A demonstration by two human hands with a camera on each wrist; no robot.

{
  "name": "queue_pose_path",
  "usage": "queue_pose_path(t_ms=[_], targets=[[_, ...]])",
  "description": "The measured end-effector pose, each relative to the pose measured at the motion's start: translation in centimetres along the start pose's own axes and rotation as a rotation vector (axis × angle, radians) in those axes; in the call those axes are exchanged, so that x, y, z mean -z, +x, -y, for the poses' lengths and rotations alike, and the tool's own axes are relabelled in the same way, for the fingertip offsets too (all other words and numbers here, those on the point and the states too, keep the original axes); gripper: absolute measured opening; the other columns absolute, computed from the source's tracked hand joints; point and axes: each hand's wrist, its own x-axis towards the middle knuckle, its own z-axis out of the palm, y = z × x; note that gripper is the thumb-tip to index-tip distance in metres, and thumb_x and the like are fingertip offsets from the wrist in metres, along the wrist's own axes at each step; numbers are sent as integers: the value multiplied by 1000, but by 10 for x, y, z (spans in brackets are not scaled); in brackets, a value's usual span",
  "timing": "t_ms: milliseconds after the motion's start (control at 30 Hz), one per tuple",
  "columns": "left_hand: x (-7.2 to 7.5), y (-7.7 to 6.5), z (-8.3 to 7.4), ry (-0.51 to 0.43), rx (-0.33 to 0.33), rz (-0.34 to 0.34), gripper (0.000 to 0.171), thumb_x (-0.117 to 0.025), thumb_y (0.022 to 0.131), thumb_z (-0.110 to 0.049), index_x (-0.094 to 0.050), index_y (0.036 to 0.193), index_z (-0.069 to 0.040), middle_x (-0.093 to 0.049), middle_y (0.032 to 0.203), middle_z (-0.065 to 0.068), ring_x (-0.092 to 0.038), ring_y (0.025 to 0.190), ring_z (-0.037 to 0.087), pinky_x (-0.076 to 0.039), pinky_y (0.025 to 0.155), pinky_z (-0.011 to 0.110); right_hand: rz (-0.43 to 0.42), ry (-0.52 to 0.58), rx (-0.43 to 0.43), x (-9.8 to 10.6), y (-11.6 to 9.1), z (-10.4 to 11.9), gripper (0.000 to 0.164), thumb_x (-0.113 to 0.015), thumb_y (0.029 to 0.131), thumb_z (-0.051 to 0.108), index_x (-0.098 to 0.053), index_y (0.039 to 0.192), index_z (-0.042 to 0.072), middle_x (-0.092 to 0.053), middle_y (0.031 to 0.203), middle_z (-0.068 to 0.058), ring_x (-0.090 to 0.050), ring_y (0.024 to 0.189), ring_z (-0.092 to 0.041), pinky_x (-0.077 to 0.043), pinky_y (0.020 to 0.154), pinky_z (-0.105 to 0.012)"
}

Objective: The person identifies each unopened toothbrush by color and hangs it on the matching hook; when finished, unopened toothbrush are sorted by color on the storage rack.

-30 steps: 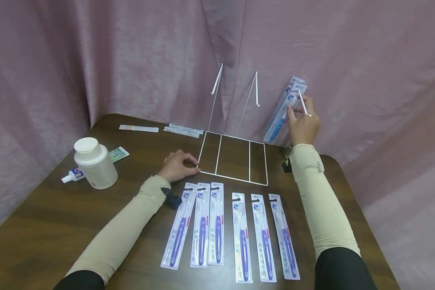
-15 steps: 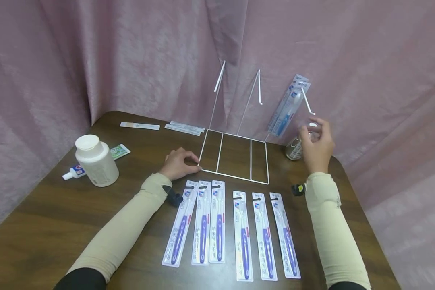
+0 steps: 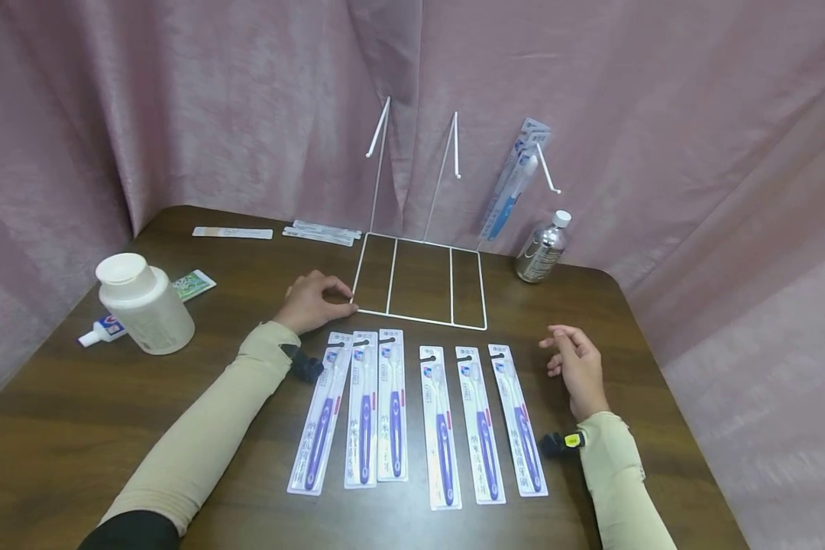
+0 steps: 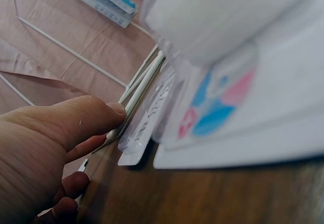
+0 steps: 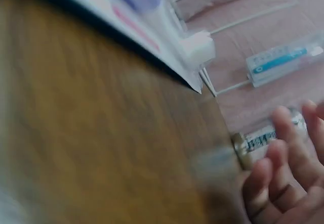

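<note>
At the back, pink velvety curtain (image 3: pixel 247 114), hanging in folds. Below, brown wood-grain table (image 3: pixel 34 428) with rounded far corners. Near the far edge, white wire display rack (image 3: pixel 451 286), with a flat barred base and three thin uprights, each topped by a forward-slanting hook. Along both forearms, a cream left sleeve (image 3: pixel 199 428) and a cream right sleeve (image 3: pixel 619 473).

In front of the rack, lying in a row, six blister-packed toothbrushes (image 3: pixel 393 412) with purple handles: three close together at left, three more spread out at right. On the right-hand hook, hanging above the base, blue blister-packed toothbrushes (image 3: pixel 512 191), overlapping, exact count unclear.

At left, white plastic jar (image 3: pixel 147 305) with a screw cap. At the rack's near left corner, left hand (image 3: pixel 315 302), pinching the wire between thumb and finger. Right of the toothbrush row, right hand (image 3: pixel 577 367), released, fingers loosely bent, well apart from the rack.

Right of the rack, by the far edge, white-capped bottle (image 3: pixel 541 248) with a printed label. Partly hidden behind the jar, toothpaste tube (image 3: pixel 194 284). Left of the rack, overlapping slim packets (image 3: pixel 321 233), then a single slim packet (image 3: pixel 232 232).
</note>
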Motion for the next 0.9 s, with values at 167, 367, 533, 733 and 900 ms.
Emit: queue_pose_path(t_ms=[167, 367, 533, 733, 900], targets=[[3, -3, 3, -3, 10, -2, 31, -85, 86, -42, -77, 107, -21, -60, 126, 14, -48, 125, 42, -24, 111, 63, 238, -283, 71, -1, -6, -12, 29, -66, 107, 26, -72, 121, 2, -74, 95, -4, -63, 77, -11, -51, 68, -24], [1, -2, 0, 9, 10, 14, 32, -84, 87, -44, -77, 109, -22, -60, 128, 13, -48, 126, 41, -25, 112, 63, 455, -506, 133, 1, -11, -8, 30, -80, 95, 28, -75, 122, 16, -65, 95, -4, -54, 80, -22, -43, 67, -29], [2, -2, -3, 3, 10, 0, 32, -85, 87, -43, -77, 109, -21, -60, 126, 14, -48, 125, 43, -25, 112, 63, 508, -542, 128, 3, -11, -4, 42, -86, 89, 28, -73, 128, 19, -60, 99, -3, -52, 82, -24, -42, 69, -29], [2, -2, -3, 7, 10, 6, 32, -85, 87, -43, -78, 109, -21, -60, 124, 13, -49, 125, 42, -26, 111, 61, 506, -565, 216, 1, -12, -5, 38, -84, 91, 22, -73, 127, 14, -59, 96, -3, -51, 78, -20, -42, 67, -29], [2, -3, -5, -2, 12, 6, 32, -86, 86, -42, -78, 108, -21, -61, 124, 13, -49, 124, 41, -26, 112, 61, 454, -552, 271, -1, -13, -5, 33, -83, 91, 18, -74, 123, 14, -64, 102, -4, -53, 86, -21, -43, 71, -28]])
